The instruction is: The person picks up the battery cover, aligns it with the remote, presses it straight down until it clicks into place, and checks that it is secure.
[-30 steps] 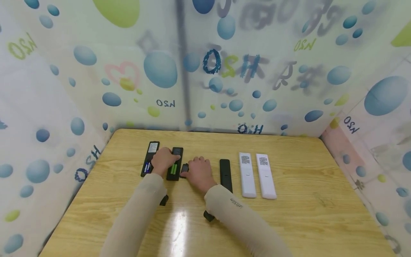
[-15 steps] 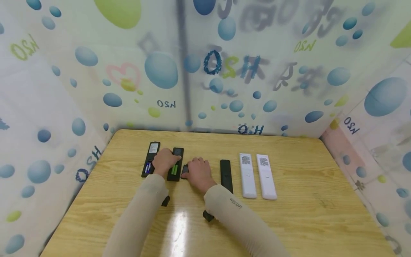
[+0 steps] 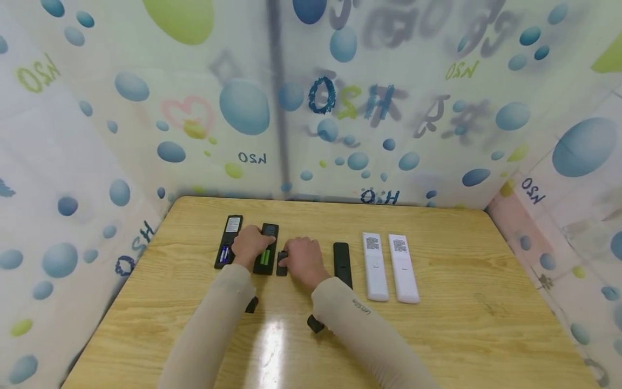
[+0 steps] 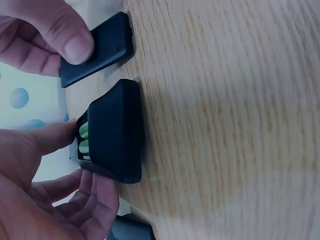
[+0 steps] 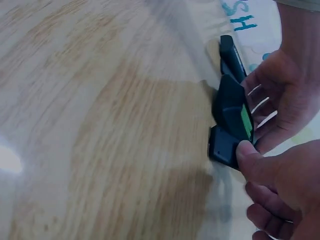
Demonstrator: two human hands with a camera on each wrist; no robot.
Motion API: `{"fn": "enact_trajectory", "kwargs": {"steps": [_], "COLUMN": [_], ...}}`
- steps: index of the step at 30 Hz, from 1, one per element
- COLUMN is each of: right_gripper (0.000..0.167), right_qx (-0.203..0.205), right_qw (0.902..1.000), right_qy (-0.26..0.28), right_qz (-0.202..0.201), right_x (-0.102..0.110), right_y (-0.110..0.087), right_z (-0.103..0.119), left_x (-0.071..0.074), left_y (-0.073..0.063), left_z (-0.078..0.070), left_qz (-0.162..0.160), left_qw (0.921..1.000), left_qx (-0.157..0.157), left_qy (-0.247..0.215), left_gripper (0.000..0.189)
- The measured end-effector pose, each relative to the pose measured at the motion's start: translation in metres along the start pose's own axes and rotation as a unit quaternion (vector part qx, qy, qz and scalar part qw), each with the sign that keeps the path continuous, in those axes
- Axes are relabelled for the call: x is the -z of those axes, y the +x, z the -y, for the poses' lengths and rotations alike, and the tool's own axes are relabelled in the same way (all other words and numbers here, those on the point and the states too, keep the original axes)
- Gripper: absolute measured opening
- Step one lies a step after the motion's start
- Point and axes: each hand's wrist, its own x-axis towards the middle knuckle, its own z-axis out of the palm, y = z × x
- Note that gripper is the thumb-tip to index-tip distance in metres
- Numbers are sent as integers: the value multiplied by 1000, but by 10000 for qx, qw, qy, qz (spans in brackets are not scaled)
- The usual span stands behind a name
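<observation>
- The left hand (image 3: pixel 249 246) is grasping a black remote (image 3: pixel 273 232), with the thumb on one side and the fingers on the other.
- This remote lies on the wooden table (image 3: pixel 452 324), right between the two hands, with its back facing up.
- Two green batteries (image 3: pixel 264 256) sit side by side in the remote, and you can see them because nothing covers them.
- The right hand (image 3: pixel 303 262) is grasping a small black cover (image 3: pixel 282 265), with its thumb pressed flat on top.
- The cover is just to the right of the remote with the green batteries, and it is not on it.
- In the left wrist view the cover looks tilted, and I cannot tell if its low edge touches the table.
- Another black remote (image 3: pixel 228 240) lies to the left of the left hand. It has a white label near its far end and blue batteries (image 3: pixel 224 254) near its close end.
- A third black remote (image 3: pixel 342 265) lies to the right of the right hand, and the sleeve (image 3: pixel 369 329) hides its near end.
- Farther right, two white remotes (image 3: pixel 375 267) lie next to each other, but apart.
- Behind the table is a pale wall (image 3: pixel 418 70) with blue and green spots.
</observation>
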Motion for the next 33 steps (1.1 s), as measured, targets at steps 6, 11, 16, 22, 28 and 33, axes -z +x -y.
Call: {"fn": "enact_trajectory", "kwargs": {"steps": [6, 11, 16, 22, 28, 33], "right_gripper": [28, 29, 26, 28, 28, 27], "right_qx": [-73, -134, -18, 60, -4, -159], "right_qw": [9992, 9990, 9977, 9960, 9966, 9975], "right_qy": [392, 430, 682, 878, 779, 652], "right_qz": [72, 47, -7, -142, -248, -207], "right_x": [4, 6, 13, 29, 43, 52], "right_y": [0, -1, -6, -10, -13, -17], "right_z": [-1, -5, -12, -26, -38, -46], "left_x": [0, -1, -3, -2, 0, -7], "left_y": [-2, -2, 0, -1, -7, -13], "left_z": [1, 2, 5, 2, -9, -22], "left_qz": [-46, -120, -128, 90, 437, 657], "left_qw": [9999, 9993, 9990, 9961, 9884, 9762], "left_qx": [-77, -174, -177, -408, -606, -739], "left_qy": [-142, -300, -390, -777, -1326, -1931], "left_gripper": [58, 59, 58, 55, 55, 52]}}
